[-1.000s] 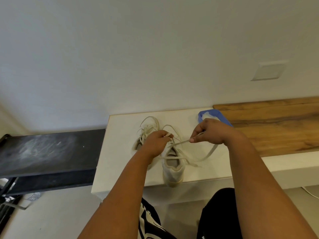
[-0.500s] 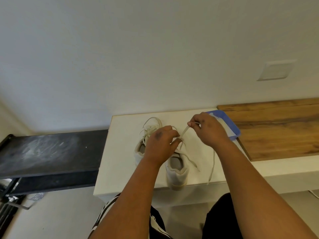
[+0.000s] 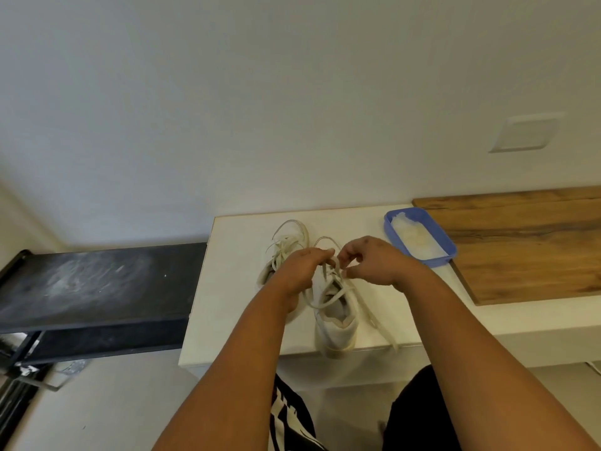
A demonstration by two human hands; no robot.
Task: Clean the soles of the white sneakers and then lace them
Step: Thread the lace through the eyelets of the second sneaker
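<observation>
1. A black shelf [image 3: 97, 281] with pale smears on its top stands at the far left, just beside the white desk [image 3: 227, 288].
2. The left sneaker [image 3: 279, 255] sits on the desk toward the far side, its loose laces looped at the toe end; the left forearm covers its near part.
3. The left hand [image 3: 300, 271] is closed, its fingertips pinching the lace [image 3: 325, 271] over the right sneaker's tongue.
4. The right sneaker [image 3: 336, 317] sits heel toward the near edge of the desk, its lace ends trailing across the opening and down the right side to the edge.
5. The right hand [image 3: 374, 262] is curled, thumb and fingertips pinching the same lace, almost touching the left hand.
6. A blue tray [image 3: 447, 247] holding something white lies just right of the hands, touching the wooden board [image 3: 527, 249] at the far right.
</observation>
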